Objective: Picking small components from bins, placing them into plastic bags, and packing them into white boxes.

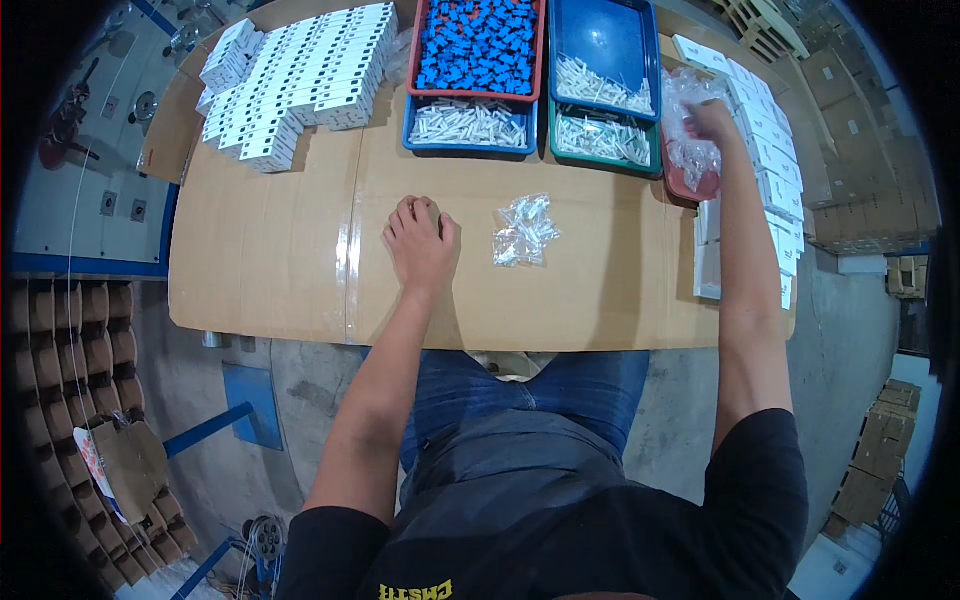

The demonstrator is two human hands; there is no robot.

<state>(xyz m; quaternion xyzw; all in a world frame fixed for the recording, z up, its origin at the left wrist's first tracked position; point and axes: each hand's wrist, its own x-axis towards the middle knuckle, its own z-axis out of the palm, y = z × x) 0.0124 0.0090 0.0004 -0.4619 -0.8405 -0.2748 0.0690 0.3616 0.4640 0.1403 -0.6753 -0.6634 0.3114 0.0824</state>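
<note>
My left hand point(420, 240) lies palm down on the cardboard table top point(270, 240), its fingers bent a little and apart, holding nothing. To its right is a small heap of clear plastic bags point(526, 230) with white pieces inside. My right arm stretches far forward, and my right hand point(712, 122) is over a red tray point(690, 185) of loose clear plastic bags point(690, 95). Its fingers are curled down among the bags; whatever they grip cannot be made out.
Stacked white boxes point(300, 85) stand at the far left, more white boxes point(765, 150) along the right edge. A red tray of blue pieces point(476, 48) sits over a blue tray of white pieces point(470, 125). Beside them, another blue tray point(600, 40) rests above a green tray point(605, 165).
</note>
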